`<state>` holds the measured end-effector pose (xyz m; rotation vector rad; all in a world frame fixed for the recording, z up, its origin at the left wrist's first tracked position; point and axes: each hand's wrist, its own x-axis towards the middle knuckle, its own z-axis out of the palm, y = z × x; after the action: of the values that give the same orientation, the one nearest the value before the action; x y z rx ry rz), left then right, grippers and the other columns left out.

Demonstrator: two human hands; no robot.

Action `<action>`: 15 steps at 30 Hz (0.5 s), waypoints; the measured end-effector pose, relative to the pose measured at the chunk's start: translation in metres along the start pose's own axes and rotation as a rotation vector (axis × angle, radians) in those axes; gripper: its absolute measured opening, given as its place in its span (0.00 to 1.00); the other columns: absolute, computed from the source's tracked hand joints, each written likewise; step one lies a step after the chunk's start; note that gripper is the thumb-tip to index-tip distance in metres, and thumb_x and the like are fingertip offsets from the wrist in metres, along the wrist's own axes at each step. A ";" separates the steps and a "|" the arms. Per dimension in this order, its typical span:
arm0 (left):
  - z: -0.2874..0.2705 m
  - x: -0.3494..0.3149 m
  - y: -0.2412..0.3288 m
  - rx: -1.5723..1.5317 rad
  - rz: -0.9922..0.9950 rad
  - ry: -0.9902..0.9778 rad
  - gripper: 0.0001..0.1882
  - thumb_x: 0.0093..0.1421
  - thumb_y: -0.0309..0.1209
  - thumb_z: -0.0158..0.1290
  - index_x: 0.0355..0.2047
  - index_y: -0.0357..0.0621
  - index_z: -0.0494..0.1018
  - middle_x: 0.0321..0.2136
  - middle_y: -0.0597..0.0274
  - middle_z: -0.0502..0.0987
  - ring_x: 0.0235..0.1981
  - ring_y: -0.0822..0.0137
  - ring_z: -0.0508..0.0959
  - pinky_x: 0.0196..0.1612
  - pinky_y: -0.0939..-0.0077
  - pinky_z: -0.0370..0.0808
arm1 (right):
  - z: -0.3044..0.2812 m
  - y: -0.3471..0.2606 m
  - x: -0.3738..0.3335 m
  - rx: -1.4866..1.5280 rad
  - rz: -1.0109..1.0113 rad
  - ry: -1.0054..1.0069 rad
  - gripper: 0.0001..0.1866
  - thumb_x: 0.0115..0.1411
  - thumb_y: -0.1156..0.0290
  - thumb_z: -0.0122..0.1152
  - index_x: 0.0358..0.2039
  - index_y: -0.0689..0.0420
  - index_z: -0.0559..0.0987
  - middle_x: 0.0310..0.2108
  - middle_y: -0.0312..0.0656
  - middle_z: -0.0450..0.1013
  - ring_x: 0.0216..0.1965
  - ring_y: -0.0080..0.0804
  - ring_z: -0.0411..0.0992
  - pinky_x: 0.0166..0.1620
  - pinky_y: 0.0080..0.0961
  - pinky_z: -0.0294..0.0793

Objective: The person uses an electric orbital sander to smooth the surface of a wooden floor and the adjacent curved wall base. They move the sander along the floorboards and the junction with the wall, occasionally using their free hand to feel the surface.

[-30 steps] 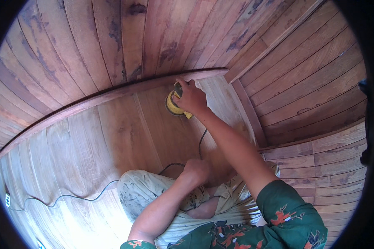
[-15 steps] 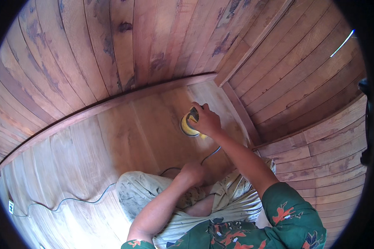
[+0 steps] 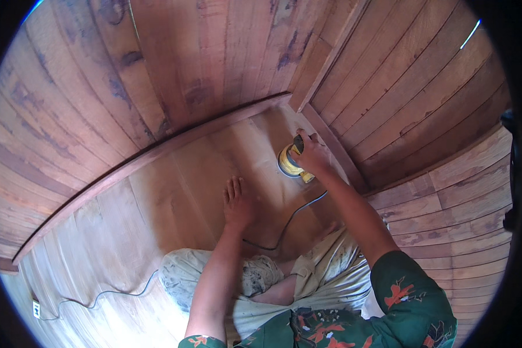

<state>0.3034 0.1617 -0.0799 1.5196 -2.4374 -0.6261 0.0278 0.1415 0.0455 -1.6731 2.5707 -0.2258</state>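
My right hand [image 3: 313,155] grips the top of a yellow and black orbital sander [image 3: 289,161], whose round pad rests on the wooden floor close to the corner. From the sander a dark power cord [image 3: 286,225] curves back across the boards toward my legs. Flat on the floor to the left, my left hand [image 3: 239,204] has its fingers stretched out and holds nothing. The wooden floor [image 3: 185,191] looks brown around the hands and paler, dusty at the left.
Plank walls rise at the far side [image 3: 174,64] and right [image 3: 406,87], with a baseboard [image 3: 145,155] along the floor's edge. My crossed legs in stained pale trousers [image 3: 185,272] are close in front. The cord runs left to a white socket [image 3: 36,309].
The sander has moved right, toward the corner, with my right hand on it. My left hand has gone from near my lap forward onto the floor, fingers now spread.
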 end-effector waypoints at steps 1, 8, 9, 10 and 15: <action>0.004 0.009 -0.001 0.061 0.010 -0.009 0.48 0.72 0.53 0.52 0.80 0.35 0.49 0.82 0.44 0.51 0.83 0.45 0.48 0.82 0.42 0.48 | 0.000 0.005 0.002 0.000 0.022 0.005 0.42 0.60 0.45 0.70 0.73 0.38 0.66 0.62 0.59 0.71 0.52 0.68 0.82 0.56 0.60 0.83; 0.003 0.081 -0.020 0.182 0.086 0.087 0.48 0.74 0.52 0.50 0.81 0.33 0.47 0.82 0.42 0.48 0.84 0.48 0.46 0.83 0.45 0.43 | -0.007 0.031 0.006 -0.018 0.077 0.027 0.41 0.61 0.43 0.69 0.72 0.34 0.66 0.63 0.58 0.71 0.53 0.66 0.82 0.55 0.59 0.83; 0.002 0.090 -0.021 0.183 0.080 0.103 0.48 0.74 0.52 0.49 0.81 0.32 0.46 0.82 0.41 0.48 0.84 0.48 0.46 0.83 0.46 0.43 | -0.008 0.033 0.006 -0.005 0.081 0.031 0.41 0.61 0.43 0.69 0.72 0.34 0.67 0.64 0.58 0.71 0.52 0.66 0.82 0.54 0.59 0.84; 0.000 0.098 -0.023 0.180 0.071 0.118 0.48 0.74 0.52 0.49 0.81 0.31 0.46 0.82 0.40 0.48 0.84 0.47 0.46 0.83 0.46 0.43 | -0.011 0.036 0.009 -0.003 0.084 0.011 0.41 0.61 0.43 0.69 0.73 0.34 0.67 0.64 0.58 0.71 0.52 0.66 0.82 0.54 0.59 0.84; 0.009 0.124 -0.015 0.218 -0.007 0.182 0.48 0.74 0.52 0.47 0.80 0.28 0.48 0.81 0.37 0.49 0.83 0.43 0.46 0.83 0.47 0.43 | -0.013 0.034 0.026 -0.009 0.098 0.004 0.41 0.61 0.43 0.68 0.73 0.34 0.67 0.63 0.57 0.71 0.51 0.65 0.83 0.53 0.58 0.85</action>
<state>0.2565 0.0479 -0.1015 1.5856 -2.4244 -0.2153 -0.0150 0.1326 0.0540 -1.5459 2.6518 -0.2125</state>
